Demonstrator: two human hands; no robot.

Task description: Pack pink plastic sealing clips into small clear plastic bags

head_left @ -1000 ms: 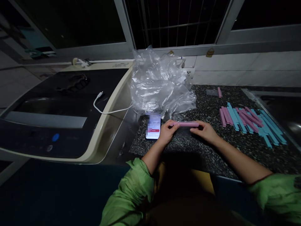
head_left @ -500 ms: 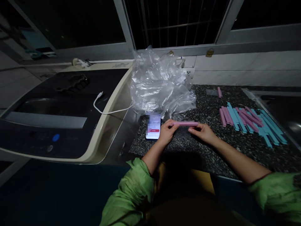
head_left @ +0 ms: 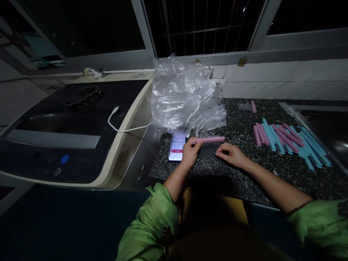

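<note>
Pink strip (head_left: pixel 212 139) pinched in the left hand (head_left: pixel 190 150)

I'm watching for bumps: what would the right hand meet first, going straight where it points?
The right hand would probably meet the clear plastic just below the pink strip, though depth is unclear.

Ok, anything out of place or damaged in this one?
No damage or spill is visible. One oddity: a white cable trails over the washing machine, its end plugged into nothing. The strips on the counter overlap untidily.
</note>
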